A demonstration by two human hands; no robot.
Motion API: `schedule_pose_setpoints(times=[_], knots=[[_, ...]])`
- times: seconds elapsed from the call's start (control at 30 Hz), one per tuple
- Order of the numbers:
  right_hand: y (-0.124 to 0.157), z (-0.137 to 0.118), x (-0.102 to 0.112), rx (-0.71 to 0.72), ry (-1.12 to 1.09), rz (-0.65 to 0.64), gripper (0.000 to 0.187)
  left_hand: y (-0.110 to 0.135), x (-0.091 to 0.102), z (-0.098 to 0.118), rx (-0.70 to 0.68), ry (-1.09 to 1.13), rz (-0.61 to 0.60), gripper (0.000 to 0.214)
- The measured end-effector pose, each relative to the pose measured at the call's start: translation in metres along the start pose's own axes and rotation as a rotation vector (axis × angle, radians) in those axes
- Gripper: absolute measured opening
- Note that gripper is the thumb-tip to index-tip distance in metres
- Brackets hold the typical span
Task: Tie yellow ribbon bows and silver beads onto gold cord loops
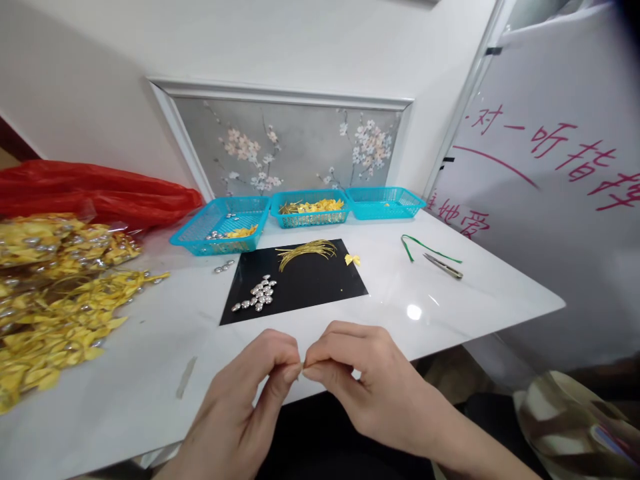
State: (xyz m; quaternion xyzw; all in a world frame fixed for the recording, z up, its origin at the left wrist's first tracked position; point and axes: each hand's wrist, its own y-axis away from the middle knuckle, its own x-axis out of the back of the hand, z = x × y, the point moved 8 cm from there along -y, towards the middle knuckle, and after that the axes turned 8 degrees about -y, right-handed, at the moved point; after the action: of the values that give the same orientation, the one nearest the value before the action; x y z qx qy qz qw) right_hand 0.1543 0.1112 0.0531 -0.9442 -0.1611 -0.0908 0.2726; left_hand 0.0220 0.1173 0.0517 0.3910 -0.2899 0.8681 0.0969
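Note:
At the table's front edge, my left hand (250, 393) and my right hand (367, 377) meet, each closed in a pinch of thumb and forefinger. Whatever they pinch is almost wholly hidden; only a tiny pale tip shows below the fingertips. Beyond them lies a black mat (305, 280). On it are a bundle of gold wire ties (307, 251) and a cluster of shiny silver beads (261, 292). One yellow ribbon bow (353, 260) rests at the mat's right edge.
Three blue baskets stand at the back: a left basket (183, 241), a middle basket (313, 219) of gold pieces and a right basket (387, 211). Yellow beaded bows (65, 320) heap at left beside a red bag (95, 190). Thread snips (443, 265) and green ribbon (435, 251) lie right.

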Motion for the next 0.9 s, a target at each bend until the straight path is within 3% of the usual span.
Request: schedule_pose_setpoints(times=[0.23, 0.37, 0.47, 0.57, 0.7, 0.8, 0.9], knots=[[0.000, 0.010, 0.007, -0.041, 0.061, 0.023, 0.017, 0.010, -0.013, -0.026, 0.249, 0.246, -0.101, 0.032], [0.004, 0.011, 0.012, -0.083, 0.115, 0.111, 0.019, 0.017, -0.009, -0.040, 0.356, 0.170, -0.028, 0.034], [0.004, 0.009, -0.001, -0.136, -0.012, 0.083, 0.028, 0.020, -0.001, -0.046, 0.406, 0.068, 0.032, 0.034], [0.001, 0.011, -0.024, -0.181, -0.128, -0.009, 0.025, 0.022, 0.002, -0.047, 0.442, 0.133, 0.044, 0.040], [-0.003, 0.006, -0.033, -0.033, -0.060, 0.034, 0.008, 0.027, 0.001, -0.044, 0.476, 0.264, 0.009, 0.041], [-0.002, -0.002, -0.034, 0.119, 0.011, 0.046, 0.016, 0.033, 0.001, -0.043, 0.486, 0.296, 0.004, 0.042], [-0.002, -0.008, -0.033, 0.170, -0.001, 0.043, 0.023, 0.041, 0.001, -0.048, 0.516, 0.298, 0.024, 0.043]])
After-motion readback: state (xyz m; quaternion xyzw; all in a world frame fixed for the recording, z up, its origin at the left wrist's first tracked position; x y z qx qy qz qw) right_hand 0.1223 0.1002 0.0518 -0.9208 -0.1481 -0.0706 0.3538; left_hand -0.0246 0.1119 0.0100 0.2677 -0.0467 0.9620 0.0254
